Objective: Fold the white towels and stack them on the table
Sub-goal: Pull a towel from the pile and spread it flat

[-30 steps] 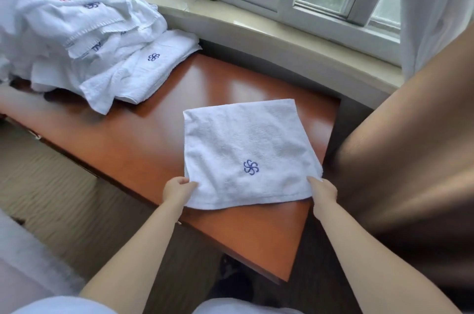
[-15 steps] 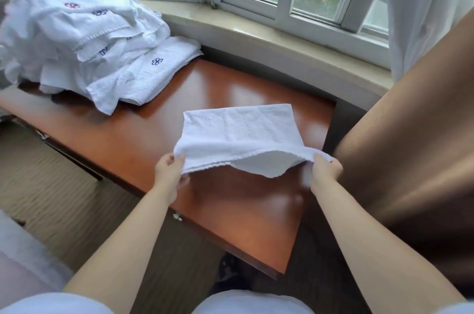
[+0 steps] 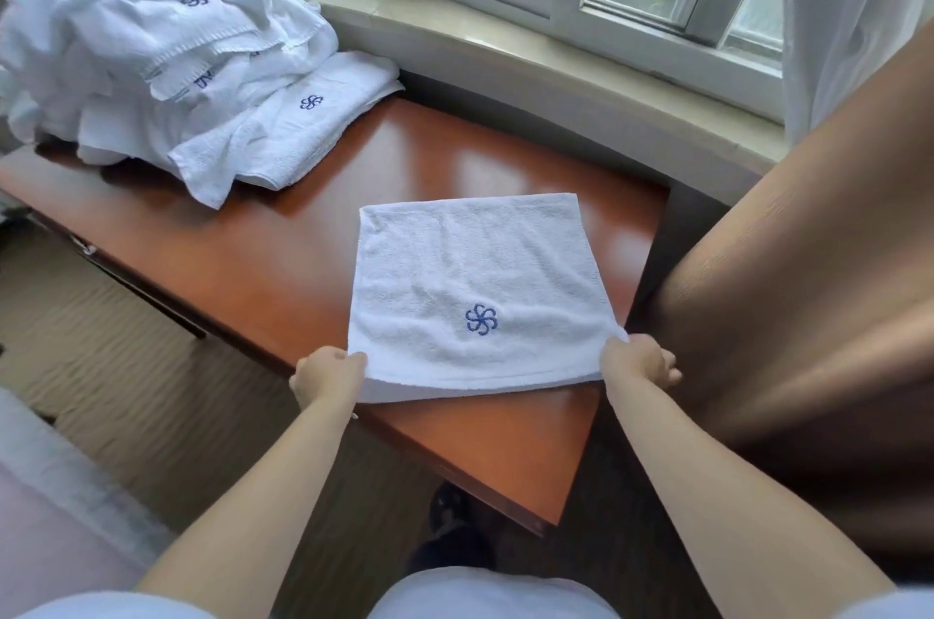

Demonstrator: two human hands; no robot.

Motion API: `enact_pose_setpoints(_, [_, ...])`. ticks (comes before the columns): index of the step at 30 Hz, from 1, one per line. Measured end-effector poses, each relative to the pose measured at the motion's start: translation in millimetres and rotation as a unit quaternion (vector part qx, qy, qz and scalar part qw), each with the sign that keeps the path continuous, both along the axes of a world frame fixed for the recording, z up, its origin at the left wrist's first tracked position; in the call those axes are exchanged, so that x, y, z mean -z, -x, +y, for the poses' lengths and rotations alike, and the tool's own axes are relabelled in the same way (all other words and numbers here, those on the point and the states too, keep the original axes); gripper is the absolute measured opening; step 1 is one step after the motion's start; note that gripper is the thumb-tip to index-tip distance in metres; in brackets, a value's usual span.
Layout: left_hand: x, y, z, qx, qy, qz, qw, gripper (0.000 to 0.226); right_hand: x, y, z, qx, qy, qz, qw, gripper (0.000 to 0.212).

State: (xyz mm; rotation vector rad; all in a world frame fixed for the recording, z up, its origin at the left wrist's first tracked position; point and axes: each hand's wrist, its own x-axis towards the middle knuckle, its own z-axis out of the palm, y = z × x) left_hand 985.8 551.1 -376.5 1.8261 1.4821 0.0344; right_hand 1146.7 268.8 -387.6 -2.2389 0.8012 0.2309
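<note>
Hands, left (image 3: 328, 378) and right (image 3: 638, 362), pinch one towel's (image 3: 475, 284) near corners.

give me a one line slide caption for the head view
Both hands, left hand and right hand, grip the near corners of a white towel on the wooden table.

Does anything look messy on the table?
Yes. The pile of towels at the far left end is a rumpled heap, not folded, and one towel sticks out of it. The towel held by both hands lies flat and neat.
</note>
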Motion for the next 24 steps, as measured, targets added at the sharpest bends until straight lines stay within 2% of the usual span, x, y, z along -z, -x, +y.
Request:
enact_pose_setpoints(1, [-9,-9,1,0.03,0.01,-0.066,0.997,0.012,-12,-9,7,-0.038,-0.025,-0.045,0.998,0.022])
enact_pose_setpoints(2, [-22,-20,3,0.035,0.038,-0.173,0.984,0.014,-28,-21,16,-0.06,-0.09,-0.111,0.988,0.016])
enact_pose_setpoints(3, [-36,-29,6,0.009,0.057,-0.27,0.961,0.019,-46,-30,23,-0.064,-0.143,-0.185,0.97,0.012])
enact_pose_setpoints(4, [-48,-35,9,-0.036,0.04,-0.341,0.939,0.022,-61,-36,28,-0.058,-0.161,-0.253,0.952,0.01])
enact_pose_setpoints(5, [-54,-36,11,-0.053,0.001,-0.36,0.932,0.024,-68,-37,29,-0.053,-0.158,-0.295,0.941,0.011])
enact_pose_setpoints(6, [-53,-32,11,-0.052,-0.029,-0.331,0.942,0.025,-68,-33,25,-0.05,-0.149,-0.296,0.942,0.012])
enact_pose_setpoints(7, [-42,-24,10,-0.046,-0.026,-0.284,0.957,0.025,-59,-26,20,-0.045,-0.148,-0.255,0.955,0.012])
enact_pose_setpoints(10, [2,9,-1,-0.08,0.092,-0.159,0.98,0.018,-7,8,-7,-0.05,-0.101,-0.082,0.99,0.017])
enact_pose_setpoints(13, [13,19,3,-0.106,0.122,-0.133,0.978,0.013,14,16,-19,-0.057,-0.059,-0.06,0.995,0.019])
enact_pose_setpoints(16, [12,18,8,-0.102,0.119,-0.11,0.982,0.015,18,15,-23,-0.053,-0.068,-0.047,0.995,0.02])
enact_pose_setpoints(18, [7,16,-2,-0.087,0.13,-0.066,0.986,0.015,18,18,-19,-0.059,-0.083,0.012,0.995,0.021])
enact_pose_setpoints(19, [1,10,-3,-0.093,0.166,-0.076,0.979,0.009,15,12,-15,-0.048,-0.121,0.051,0.99,0.021])
enact_pose_setpoints(20, [-11,-2,-1,-0.108,0.234,-0.126,0.958,0.004,4,1,-6,-0.034,-0.177,0.073,0.981,0.022])
enact_pose_setpoints(21, [-29,-18,7,-0.113,0.307,-0.211,0.921,0.011,-16,-15,5,-0.024,-0.237,0.045,0.97,0.022])
enact_pose_setpoints(22, [-53,-37,19,-0.109,0.337,-0.319,0.879,0.014,-41,-36,17,-0.033,-0.279,-0.037,0.959,0.018])
enact_pose_setpoints(23, [-77,-57,31,-0.098,0.31,-0.421,0.847,0.015,-73,-56,28,-0.058,-0.297,-0.144,0.942,0.011])
enact_pose_setpoints(24, [-99,-73,37,-0.094,0.253,-0.491,0.828,0.016,-99,-69,37,-0.082,-0.307,-0.242,0.917,0.011])
